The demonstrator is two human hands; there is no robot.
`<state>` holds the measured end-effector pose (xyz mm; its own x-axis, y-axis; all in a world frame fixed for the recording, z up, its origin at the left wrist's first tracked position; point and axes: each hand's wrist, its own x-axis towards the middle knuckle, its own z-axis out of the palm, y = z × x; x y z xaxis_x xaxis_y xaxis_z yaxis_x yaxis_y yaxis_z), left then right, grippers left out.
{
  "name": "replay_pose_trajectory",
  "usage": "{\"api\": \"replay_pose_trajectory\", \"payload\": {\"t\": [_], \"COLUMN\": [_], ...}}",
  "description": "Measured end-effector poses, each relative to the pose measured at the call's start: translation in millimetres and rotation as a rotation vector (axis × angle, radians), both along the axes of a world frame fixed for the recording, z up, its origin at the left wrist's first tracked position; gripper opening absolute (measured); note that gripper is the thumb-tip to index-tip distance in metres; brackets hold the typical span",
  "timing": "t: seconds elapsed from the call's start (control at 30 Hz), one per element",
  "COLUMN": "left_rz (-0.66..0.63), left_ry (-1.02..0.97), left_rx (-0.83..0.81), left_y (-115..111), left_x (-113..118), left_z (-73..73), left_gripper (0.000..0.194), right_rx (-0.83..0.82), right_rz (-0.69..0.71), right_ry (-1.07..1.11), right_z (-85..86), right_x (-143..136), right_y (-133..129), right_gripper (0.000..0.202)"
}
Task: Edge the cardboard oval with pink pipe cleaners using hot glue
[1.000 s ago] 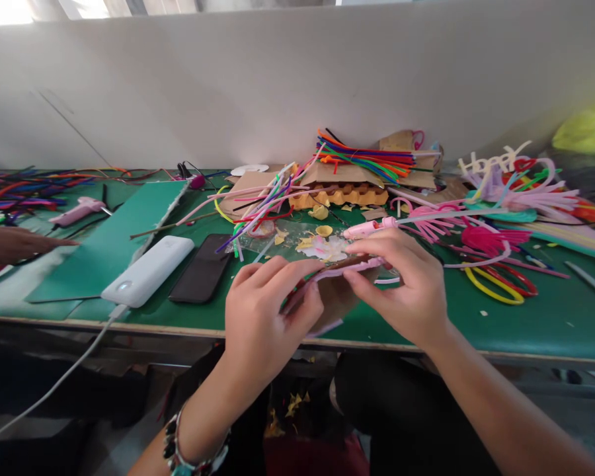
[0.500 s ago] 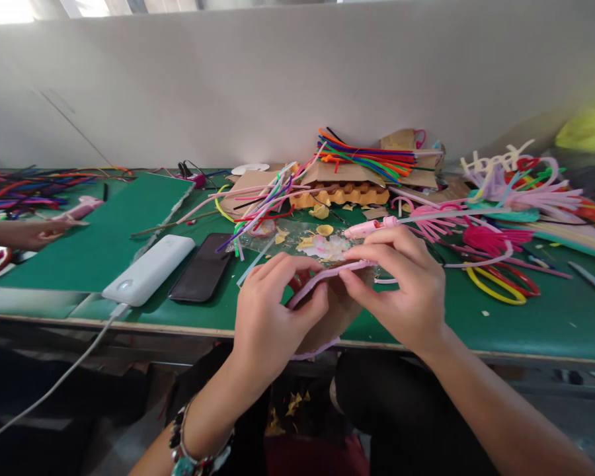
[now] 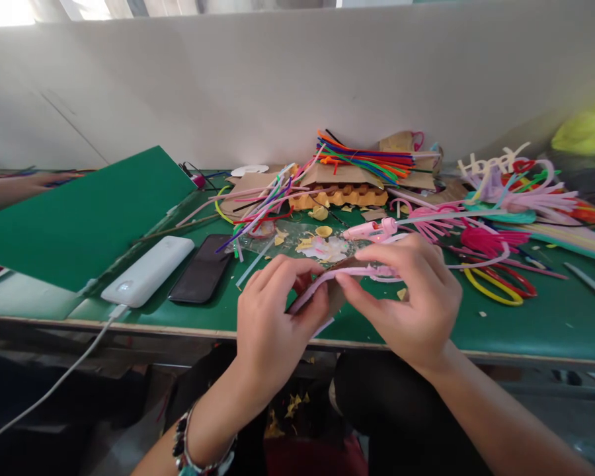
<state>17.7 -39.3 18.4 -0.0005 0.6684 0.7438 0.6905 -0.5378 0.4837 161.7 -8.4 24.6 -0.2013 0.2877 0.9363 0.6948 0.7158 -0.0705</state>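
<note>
A piece of brown cardboard (image 3: 338, 299) with a pale purple pipe cleaner (image 3: 322, 280) along its upper edge is held between my hands, above the table's front edge. My left hand (image 3: 280, 317) pinches the cardboard and the strip from the left. The fingers of my right hand (image 3: 406, 294) are closed on the pipe cleaner near the cardboard's right end. Just beyond my right hand lies a pink glue gun (image 3: 369, 229), beside a white glue-spotted patch (image 3: 327, 248) on clear plastic.
A white power bank (image 3: 149, 271) with a cable and a black phone (image 3: 201, 268) lie left. Pipe cleaners (image 3: 367, 158) and an egg carton (image 3: 347, 196) stand behind; yellow-handled scissors (image 3: 493, 284) lie right. Another person's hand (image 3: 34, 182) is behind a raised green board (image 3: 104, 211).
The cardboard has tilted more edge-on, and my right hand has shifted slightly right along the strip. At left, the green board has lifted and the other person's hand has moved back.
</note>
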Motion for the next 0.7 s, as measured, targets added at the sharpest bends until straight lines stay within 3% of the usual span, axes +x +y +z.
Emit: {"api": "replay_pose_trajectory", "payload": {"t": [0.3,0.7], "left_rz": [0.018,0.015], "left_ry": [0.009,0.035], "left_rx": [0.074,0.117], "left_y": [1.5,1.8], "left_x": [0.6,1.3], "left_z": [-3.0,-9.4], "left_gripper": [0.005,0.009], "right_rx": [0.005,-0.003], "right_rz": [0.055,0.002], "right_ry": [-0.025,-0.031], "right_z": [1.1,1.7], "right_x": [0.3,-2.6], "right_y": [-4.8,-4.7], "right_gripper": [0.005,0.011]}}
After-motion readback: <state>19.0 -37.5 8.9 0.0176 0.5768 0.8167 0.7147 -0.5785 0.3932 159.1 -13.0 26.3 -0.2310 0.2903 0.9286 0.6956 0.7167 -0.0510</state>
